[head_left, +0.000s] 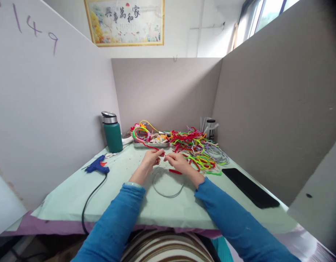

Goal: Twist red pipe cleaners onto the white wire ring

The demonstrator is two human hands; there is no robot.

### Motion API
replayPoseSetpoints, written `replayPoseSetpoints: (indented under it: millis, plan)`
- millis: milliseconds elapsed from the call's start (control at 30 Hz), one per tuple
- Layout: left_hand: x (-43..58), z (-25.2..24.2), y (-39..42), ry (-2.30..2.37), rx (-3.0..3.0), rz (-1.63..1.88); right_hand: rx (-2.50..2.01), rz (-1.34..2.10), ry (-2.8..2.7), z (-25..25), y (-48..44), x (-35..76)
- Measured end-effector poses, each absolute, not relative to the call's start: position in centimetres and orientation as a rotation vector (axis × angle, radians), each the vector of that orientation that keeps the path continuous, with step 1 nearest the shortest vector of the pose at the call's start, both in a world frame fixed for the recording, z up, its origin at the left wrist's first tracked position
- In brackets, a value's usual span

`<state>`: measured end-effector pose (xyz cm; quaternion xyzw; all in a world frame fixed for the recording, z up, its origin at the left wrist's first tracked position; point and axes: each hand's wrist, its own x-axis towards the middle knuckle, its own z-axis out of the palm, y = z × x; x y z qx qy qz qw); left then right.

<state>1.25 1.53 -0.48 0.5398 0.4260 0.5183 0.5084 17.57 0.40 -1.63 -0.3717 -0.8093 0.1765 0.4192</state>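
My left hand [152,159] is closed in a pinch on a thin red pipe cleaner [150,146], which trails up and left toward the metal tray. Close beside it, my right hand [178,162] is also pinched, its fingertips almost meeting the left ones. Whatever lies between the right fingertips is too small to make out. Below both hands a thin grey hoop [169,197] lies on the table. A short red fuzzy piece [175,171] rests just under my right hand.
A metal tray [139,145] holds small craft pieces, with a colourful wound headband [134,134] over it. Right of it spreads a pile of pipe cleaners [188,140]. A green bottle [112,136], blue glue gun [97,165] and black phone [250,187] stand or lie around.
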Motion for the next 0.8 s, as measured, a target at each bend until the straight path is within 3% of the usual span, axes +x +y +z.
replayPoseSetpoints:
  millis: [233, 433, 800]
  plan:
    - [0.79, -0.91, 2.33, 1.170, 1.244, 1.387, -0.968, 0.490, -1.984, -1.61, 0.71, 17.69]
    - [1.12, -0.89, 1.91, 1.061, 1.295, 1.243, -0.995, 0.428, -1.984, -2.00, 1.23, 17.82]
    - [1.06, -0.43, 1.70, 1.055, 1.112, 1.316, -0.984, 0.484, -1.973, -1.43, 0.41, 17.43]
